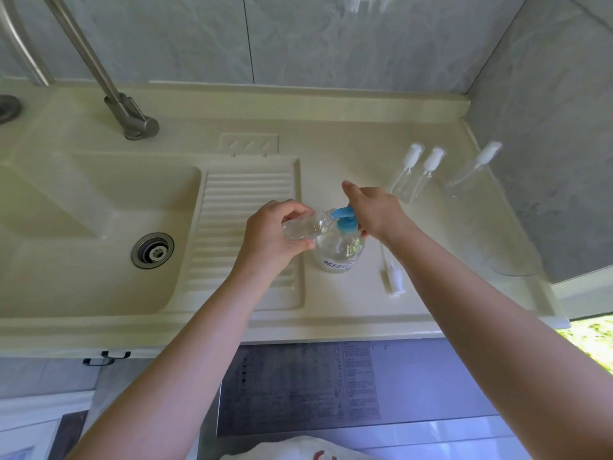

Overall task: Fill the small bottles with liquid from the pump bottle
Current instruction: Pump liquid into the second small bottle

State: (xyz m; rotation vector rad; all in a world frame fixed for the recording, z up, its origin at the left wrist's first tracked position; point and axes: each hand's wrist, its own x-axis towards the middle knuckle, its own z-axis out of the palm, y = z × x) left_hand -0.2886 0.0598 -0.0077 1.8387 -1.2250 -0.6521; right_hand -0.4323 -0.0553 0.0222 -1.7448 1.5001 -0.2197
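Observation:
A clear pump bottle (338,254) with a blue pump head (345,218) stands on the cream counter (331,151), right of the ribbed drainboard. My left hand (272,234) grips a small clear bottle (303,227), tilted on its side with its open mouth against the blue spout. My right hand (374,210) rests on top of the pump head, palm down; its fingers are partly hidden behind the pump. Three capped small bottles (411,174) stand at the back right of the counter. A loose white spray cap with its tube (393,277) lies right of the pump bottle.
A sink basin (83,234) with a metal drain fills the left side, with a steel faucet (129,114) behind it. Grey tiled walls close the back and right. An appliance top with printed labels sits below the counter's front edge.

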